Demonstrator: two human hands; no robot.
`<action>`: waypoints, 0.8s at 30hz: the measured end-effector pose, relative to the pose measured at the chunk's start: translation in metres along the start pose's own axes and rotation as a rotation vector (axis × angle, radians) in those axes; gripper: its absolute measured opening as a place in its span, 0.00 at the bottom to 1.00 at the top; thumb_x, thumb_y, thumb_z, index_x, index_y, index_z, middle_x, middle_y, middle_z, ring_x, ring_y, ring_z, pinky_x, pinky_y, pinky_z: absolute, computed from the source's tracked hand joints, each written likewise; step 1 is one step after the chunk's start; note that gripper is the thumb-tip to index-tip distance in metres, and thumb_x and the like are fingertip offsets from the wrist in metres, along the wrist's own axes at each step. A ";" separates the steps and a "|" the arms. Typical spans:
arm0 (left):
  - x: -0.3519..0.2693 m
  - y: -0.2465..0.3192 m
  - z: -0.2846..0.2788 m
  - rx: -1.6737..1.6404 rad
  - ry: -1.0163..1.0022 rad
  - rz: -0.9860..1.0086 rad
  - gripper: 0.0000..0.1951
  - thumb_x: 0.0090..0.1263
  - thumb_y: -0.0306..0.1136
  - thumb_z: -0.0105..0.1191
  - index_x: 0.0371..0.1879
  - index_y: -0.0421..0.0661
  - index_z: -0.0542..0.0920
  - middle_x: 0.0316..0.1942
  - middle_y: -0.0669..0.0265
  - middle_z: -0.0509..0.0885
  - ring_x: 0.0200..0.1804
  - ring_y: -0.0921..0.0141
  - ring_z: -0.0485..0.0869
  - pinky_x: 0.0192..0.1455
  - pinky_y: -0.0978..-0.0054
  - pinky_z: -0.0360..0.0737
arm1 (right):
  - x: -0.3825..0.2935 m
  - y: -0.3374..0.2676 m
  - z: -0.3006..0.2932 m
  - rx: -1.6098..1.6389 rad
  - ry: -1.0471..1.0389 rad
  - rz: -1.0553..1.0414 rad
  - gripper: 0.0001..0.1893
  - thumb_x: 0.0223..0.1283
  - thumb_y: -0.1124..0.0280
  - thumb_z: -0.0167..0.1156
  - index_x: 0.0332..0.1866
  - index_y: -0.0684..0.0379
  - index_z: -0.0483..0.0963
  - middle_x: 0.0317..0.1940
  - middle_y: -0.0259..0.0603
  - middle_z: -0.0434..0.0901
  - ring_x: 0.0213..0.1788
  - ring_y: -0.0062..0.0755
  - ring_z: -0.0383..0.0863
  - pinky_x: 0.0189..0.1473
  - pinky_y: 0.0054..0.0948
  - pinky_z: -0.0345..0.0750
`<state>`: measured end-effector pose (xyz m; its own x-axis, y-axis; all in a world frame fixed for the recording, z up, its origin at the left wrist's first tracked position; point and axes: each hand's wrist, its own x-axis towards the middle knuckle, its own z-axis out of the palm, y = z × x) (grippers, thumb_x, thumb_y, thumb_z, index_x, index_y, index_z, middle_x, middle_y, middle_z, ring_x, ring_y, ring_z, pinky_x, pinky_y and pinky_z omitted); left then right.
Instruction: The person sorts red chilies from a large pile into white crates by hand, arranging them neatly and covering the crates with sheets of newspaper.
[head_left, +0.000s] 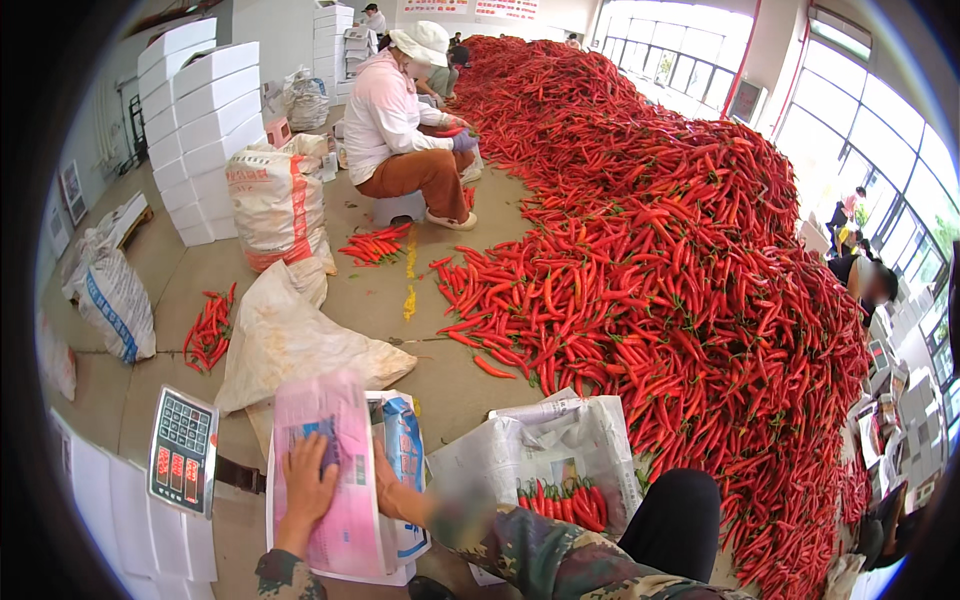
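My left hand (309, 476) lies flat on a pink printed paper sheet (341, 517), fingers somewhat spread. At the sheet's right edge is my right hand (391, 484); its fingertips are partly hidden by the paper, so its hold is unclear. Under and beside the sheet are more printed papers (405, 442) with blue print, over a white base. To the right stands a box lined with newspaper (517, 457), holding a row of red chili peppers (566, 504) at its near end. A digital scale display (182, 454) with lit red digits stands left of my hands.
A huge heap of red chilies (637, 277) fills the right side. Ahead lie an off-white woven sack (300, 337), a full sack (274, 202) and small chili piles (210, 330). White boxes (217, 112) are stacked at left. A person in a hat (397, 112) sits beside the heap.
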<state>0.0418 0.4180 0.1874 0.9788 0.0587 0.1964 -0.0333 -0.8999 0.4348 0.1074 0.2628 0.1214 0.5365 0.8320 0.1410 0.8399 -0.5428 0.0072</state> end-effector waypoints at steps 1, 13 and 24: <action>0.011 0.021 0.025 0.053 -0.080 0.010 0.27 0.70 0.42 0.53 0.68 0.47 0.74 0.71 0.53 0.71 0.76 0.53 0.62 0.79 0.44 0.46 | -0.021 0.018 0.019 0.090 0.290 0.030 0.32 0.61 0.50 0.57 0.68 0.57 0.73 0.65 0.48 0.76 0.70 0.47 0.70 0.76 0.49 0.57; -0.025 0.020 0.041 0.318 -0.149 0.090 0.35 0.65 0.47 0.55 0.72 0.47 0.68 0.77 0.53 0.60 0.80 0.45 0.50 0.76 0.29 0.33 | -0.209 -0.113 0.087 2.185 -0.398 1.711 0.35 0.62 0.35 0.55 0.62 0.55 0.70 0.48 0.43 0.79 0.50 0.46 0.77 0.46 0.45 0.79; -0.027 0.024 0.049 0.316 -0.159 0.069 0.31 0.73 0.47 0.47 0.74 0.51 0.67 0.78 0.60 0.61 0.79 0.49 0.53 0.77 0.35 0.41 | -0.194 -0.097 0.069 2.783 -0.389 1.447 0.44 0.59 0.27 0.55 0.70 0.52 0.65 0.63 0.41 0.70 0.47 0.37 0.77 0.44 0.41 0.74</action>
<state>0.0240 0.3741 0.1493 0.9964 -0.0526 0.0663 -0.0607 -0.9901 0.1267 -0.0724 0.1614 0.0252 0.1724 0.6729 -0.7194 -0.9366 0.3382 0.0920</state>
